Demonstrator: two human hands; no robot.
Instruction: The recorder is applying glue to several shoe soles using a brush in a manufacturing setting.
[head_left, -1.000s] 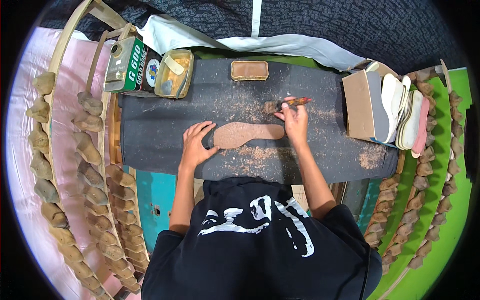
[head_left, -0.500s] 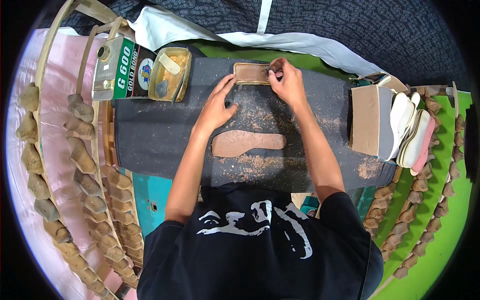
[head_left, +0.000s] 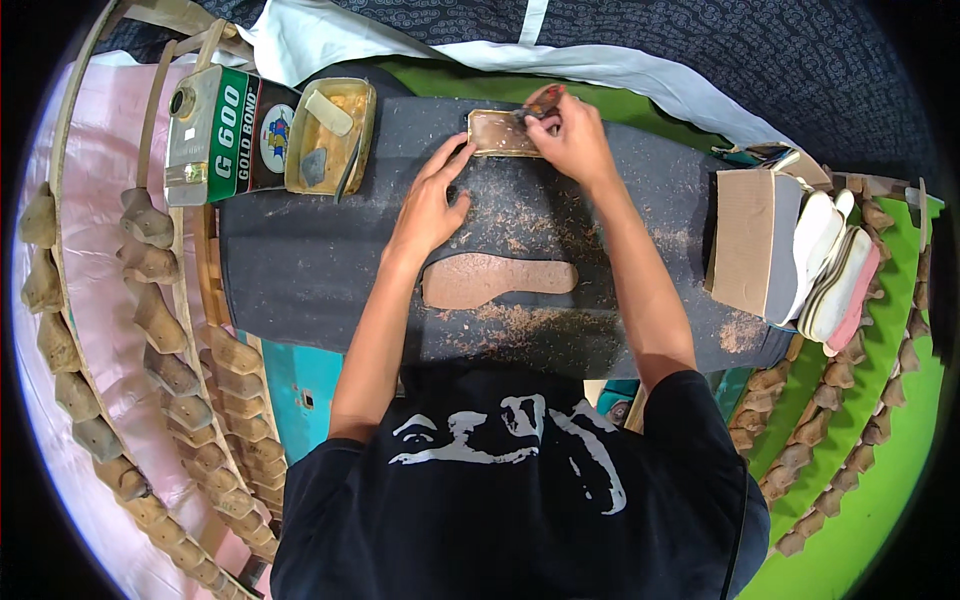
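Note:
At the far middle of the dark work table (head_left: 330,240) lies a shallow rectangular tray (head_left: 485,131) with a pale rim and a brownish bottom. The fingertips of my left hand (head_left: 430,205) rest at its near left corner, with the thumb spread apart. Over the tray's right end, my right hand (head_left: 572,138) is closed on a small dark, reddish thing (head_left: 545,101); the fingers partly hide it, and its kind is unclear. Between my forearms a brown shoe sole (head_left: 490,281) lies flat, apart from both hands.
Brown shavings (head_left: 525,325) are scattered across the table. Far left stand a metal glue can (head_left: 225,140) and a tub (head_left: 340,120) with tools. A cardboard box (head_left: 742,235) and stacked soles (head_left: 838,290) sit at the right. Racks of wooden shoe lasts (head_left: 160,315) flank both sides.
My right hand still grips the small dark thing, which has tilted and now shows more red above the fingers. My left hand stays by the tray's corner. The whole view has shifted slightly.

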